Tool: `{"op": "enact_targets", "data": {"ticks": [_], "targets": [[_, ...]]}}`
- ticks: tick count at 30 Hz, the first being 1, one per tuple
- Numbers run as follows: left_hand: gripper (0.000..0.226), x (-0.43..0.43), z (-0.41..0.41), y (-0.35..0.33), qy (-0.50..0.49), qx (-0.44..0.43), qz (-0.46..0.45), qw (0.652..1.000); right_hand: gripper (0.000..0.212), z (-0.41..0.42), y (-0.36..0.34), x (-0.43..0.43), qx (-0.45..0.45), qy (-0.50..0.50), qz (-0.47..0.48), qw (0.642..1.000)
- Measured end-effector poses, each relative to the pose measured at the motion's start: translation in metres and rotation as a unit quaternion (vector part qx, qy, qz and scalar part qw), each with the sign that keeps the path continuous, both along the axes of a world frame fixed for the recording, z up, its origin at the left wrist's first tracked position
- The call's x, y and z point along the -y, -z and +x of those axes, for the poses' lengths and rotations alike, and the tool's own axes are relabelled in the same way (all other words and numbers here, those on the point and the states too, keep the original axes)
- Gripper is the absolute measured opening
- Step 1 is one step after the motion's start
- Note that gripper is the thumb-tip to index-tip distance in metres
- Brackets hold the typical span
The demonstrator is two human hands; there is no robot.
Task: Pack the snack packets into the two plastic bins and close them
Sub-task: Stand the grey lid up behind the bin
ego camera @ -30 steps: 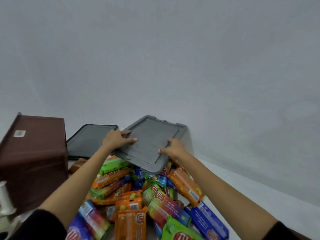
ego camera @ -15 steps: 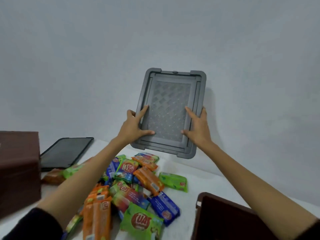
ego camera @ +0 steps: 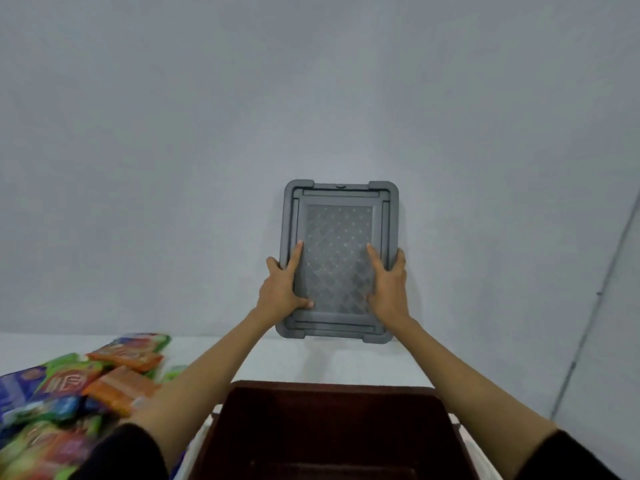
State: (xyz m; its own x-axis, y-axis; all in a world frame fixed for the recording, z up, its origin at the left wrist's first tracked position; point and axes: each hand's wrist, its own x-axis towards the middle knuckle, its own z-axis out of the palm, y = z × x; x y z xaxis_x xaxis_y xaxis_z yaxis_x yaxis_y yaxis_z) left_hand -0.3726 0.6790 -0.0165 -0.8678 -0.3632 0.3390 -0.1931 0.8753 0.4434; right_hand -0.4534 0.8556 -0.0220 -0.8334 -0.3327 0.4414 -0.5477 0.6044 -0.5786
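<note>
Whereas one second before the grey lid [ego camera: 341, 237] lies tilted across the heap of snack packets [ego camera: 104, 375], it now stands upright beyond the far rim of the brown bin [ego camera: 332, 386]. Its back faces the wall [ego camera: 311, 98] and its lower edge is just above the bench [ego camera: 294, 358]; contact with either cannot be confirmed. The left hand [ego camera: 282, 289] and right hand [ego camera: 389, 285] grip the lid's two long edges. The fingers [ego camera: 298, 254] are clamped round the rim, and one finger of each hand is laid straight up the patterned face. The packets lie left of the bin, outside it and blurred. The bin is open, its interior dark, and no packet shows inside. Assessment: the lid is being parked clear of the opening, which frees this bin for loading. Packing here has not begun and closing remains outstanding. A lid propped on edge may slide once released.
</note>
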Motion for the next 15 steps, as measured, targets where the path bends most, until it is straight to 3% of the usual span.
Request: {"op": "enact_targets", "data": {"ticks": [5, 15], "targets": [[0.125, -0.009, -0.024, 0.037, -0.006, 0.026, -0.005, 1.0, 0.092, -0.01, 0.035, 0.002, 0.038, 0.052, -0.014, 0.998], [0.124, -0.003, -0.027, 0.073, -0.034, 0.07, -0.024, 0.997, 0.109, -0.013, 0.065, 0.002, 0.05, 0.034, 0.126, 0.99]]}}
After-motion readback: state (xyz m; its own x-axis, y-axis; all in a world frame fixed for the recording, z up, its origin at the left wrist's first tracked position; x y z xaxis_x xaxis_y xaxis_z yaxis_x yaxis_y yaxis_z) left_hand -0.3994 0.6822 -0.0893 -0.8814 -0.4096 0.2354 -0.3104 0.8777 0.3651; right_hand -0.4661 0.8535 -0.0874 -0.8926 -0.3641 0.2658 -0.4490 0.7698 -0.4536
